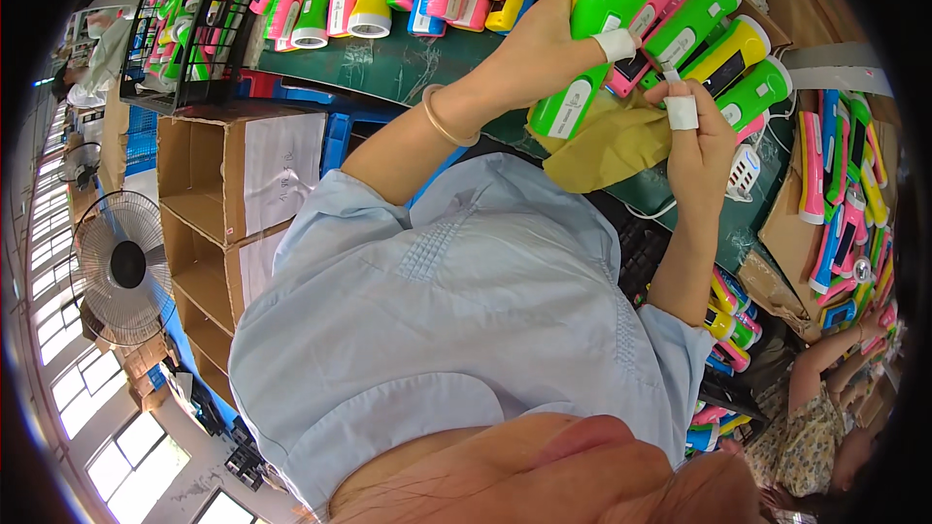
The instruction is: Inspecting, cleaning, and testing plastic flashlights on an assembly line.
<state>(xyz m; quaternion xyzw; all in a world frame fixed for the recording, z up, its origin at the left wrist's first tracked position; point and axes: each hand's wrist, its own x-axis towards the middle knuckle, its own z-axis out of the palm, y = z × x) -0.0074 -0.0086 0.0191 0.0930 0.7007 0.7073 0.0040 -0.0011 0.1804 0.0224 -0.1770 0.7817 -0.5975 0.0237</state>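
My left hand [549, 58] is wrapped around a green flashlight [575, 97] with a wide white head, held tilted with its head up and away from me. White tape is wound around that thumb. My right hand [701, 131] is closed just to the right of it, with white tape on a finger. A small pale thing shows at its fingertips, too small to name. Between the hands a yellow cloth [612, 150] lies on the green table [388, 68]. Beyond the right hand lie more flashlights, a yellow one [730, 56] and a green one [757, 92] among them.
Pink, green, blue and yellow flashlights line the table's far side. A white multi-port charger [745, 173] with cables sits at right. A black wire basket [165, 49] and cardboard shelves [209, 175] stand left, with a fan [126, 264] beyond. Another person [811, 417] works at lower right.
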